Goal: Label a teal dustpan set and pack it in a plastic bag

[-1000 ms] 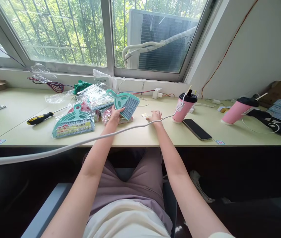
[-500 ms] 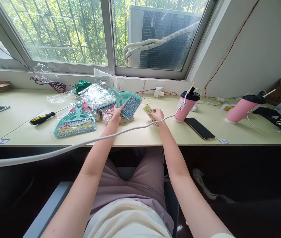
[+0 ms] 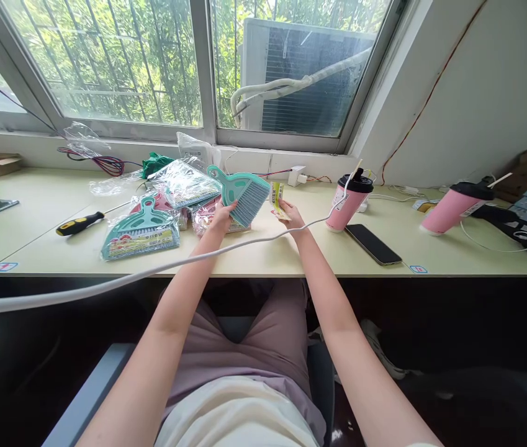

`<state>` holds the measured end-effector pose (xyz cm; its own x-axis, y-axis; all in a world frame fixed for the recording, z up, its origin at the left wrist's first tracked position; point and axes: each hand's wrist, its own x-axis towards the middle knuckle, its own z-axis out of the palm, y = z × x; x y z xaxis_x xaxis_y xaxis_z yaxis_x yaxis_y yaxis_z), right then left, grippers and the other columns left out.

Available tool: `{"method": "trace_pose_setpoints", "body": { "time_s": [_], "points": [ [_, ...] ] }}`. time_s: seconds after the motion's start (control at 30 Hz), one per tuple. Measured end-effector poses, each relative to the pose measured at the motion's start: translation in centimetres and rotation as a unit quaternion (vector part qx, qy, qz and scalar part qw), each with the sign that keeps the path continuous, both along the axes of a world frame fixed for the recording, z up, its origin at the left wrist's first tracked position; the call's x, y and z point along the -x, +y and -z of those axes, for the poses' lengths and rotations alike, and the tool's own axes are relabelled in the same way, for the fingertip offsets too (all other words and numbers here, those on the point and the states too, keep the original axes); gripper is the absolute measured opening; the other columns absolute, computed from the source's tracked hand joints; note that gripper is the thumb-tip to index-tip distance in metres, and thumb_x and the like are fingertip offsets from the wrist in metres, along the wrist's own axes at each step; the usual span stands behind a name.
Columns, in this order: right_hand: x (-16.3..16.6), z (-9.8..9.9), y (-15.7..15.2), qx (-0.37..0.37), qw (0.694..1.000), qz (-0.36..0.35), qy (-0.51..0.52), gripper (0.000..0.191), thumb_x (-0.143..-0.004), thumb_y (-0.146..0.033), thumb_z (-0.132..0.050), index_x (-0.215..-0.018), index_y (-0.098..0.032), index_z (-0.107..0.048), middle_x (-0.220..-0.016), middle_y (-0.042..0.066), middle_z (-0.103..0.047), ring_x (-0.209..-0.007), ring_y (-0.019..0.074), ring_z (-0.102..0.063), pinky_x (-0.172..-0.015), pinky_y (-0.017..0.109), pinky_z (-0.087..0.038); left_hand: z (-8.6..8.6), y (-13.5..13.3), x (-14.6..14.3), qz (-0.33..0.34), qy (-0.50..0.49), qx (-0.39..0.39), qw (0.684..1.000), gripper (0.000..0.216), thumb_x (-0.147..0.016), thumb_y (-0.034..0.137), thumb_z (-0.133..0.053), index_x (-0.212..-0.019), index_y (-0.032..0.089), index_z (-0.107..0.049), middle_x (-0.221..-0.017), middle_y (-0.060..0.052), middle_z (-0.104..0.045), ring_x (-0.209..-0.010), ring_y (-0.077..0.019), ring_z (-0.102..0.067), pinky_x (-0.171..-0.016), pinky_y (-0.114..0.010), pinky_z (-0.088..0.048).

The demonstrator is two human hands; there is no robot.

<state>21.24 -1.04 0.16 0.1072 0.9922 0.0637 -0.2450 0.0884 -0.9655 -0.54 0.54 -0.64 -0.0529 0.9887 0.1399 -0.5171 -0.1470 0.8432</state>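
Mid-frame: our left hand (image 3: pixel 224 216) is clamped on the teal brush (image 3: pixel 243 192), our right hand (image 3: pixel 291 215) pinches a yellow card (image 3: pixel 276 193) just right of it; hands apart.

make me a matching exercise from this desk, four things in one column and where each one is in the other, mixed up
Things:
1. teal brush
2. yellow label card
3. screwdriver
4. phone

Places:
A. lying flat just right of the nearer pink cup
B. held in the left hand
C. on the desk left of the bagged dustpan
D. held in the right hand

Pairs: 1-B, 2-D, 3-C, 4-A
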Motion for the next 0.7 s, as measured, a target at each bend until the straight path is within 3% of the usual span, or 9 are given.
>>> {"method": "trace_pose_setpoints", "body": {
  "time_s": [0.13,0.23,0.3,0.5,0.7],
  "points": [
    [0.2,0.3,0.0,0.006,1.000,0.017,-0.016,0.035,-0.082,-0.050,-0.086,-0.092,-0.021,-0.070,-0.071,-0.004,-0.066,-0.052,0.0076,-0.052,-0.049,0.020,-0.046,-0.2,-0.8,-0.3,0.049,0.018,-0.025,0.998,0.075,-0.078,0.004,-0.079,-0.147,0.026,-0.060,-0.126,-0.010,-0.074,-0.124,-0.0281,-0.070,-0.108,-0.044,-0.058],
    [-0.3,0.5,0.1,-0.012,0.999,0.017,-0.030,0.038,-0.080,-0.054,-0.087,-0.087,-0.021,-0.071,-0.053,-0.011,-0.040,-0.044,0.0057,-0.024,-0.038,0.021,-0.024,0.1,-0.7,-0.4,0.065,0.016,-0.033,0.997,0.079,-0.078,0.002,-0.078,-0.151,0.027,-0.057,-0.128,-0.010,-0.074,-0.124,-0.0272,-0.070,-0.108,-0.042,-0.058],
    [-0.6,0.4,0.1,-0.023,0.999,0.006,-0.026,0.042,-0.077,-0.057,-0.089,-0.083,-0.021,-0.069,-0.051,-0.012,-0.031,-0.044,0.0060,-0.020,-0.038,0.023,-0.020,0.3,-0.4,-0.5,0.061,0.015,-0.038,0.997,0.081,-0.079,0.003,-0.078,-0.153,0.028,-0.056,-0.127,-0.010,-0.074,-0.122,-0.0270,-0.071,-0.106,-0.041,-0.059],
    [0.1,0.2,0.0,0.008,0.999,-0.001,-0.038,0.037,-0.079,-0.043,-0.092,-0.074,-0.017,-0.065,-0.070,0.001,-0.069,-0.044,0.0048,-0.047,-0.040,0.021,-0.030,0.6,0.2,-0.6,0.078,0.025,-0.031,0.996,0.081,-0.081,0.007,-0.078,-0.155,0.028,-0.053,-0.127,-0.009,-0.073,-0.115,-0.0275,-0.072,-0.102,-0.042,-0.061],
    [1.2,0.6,-0.3,0.019,0.995,-0.039,-0.089,0.028,-0.085,-0.035,-0.088,-0.075,-0.014,-0.072,-0.073,0.008,-0.078,-0.041,0.0070,-0.053,-0.037,0.021,-0.029,0.8,0.2,-0.8,0.111,0.049,-0.063,0.991,0.082,-0.077,0.012,-0.087,-0.151,0.030,-0.056,-0.119,-0.009,-0.073,-0.113,-0.0285,-0.072,-0.102,-0.043,-0.060]
  ]
}}
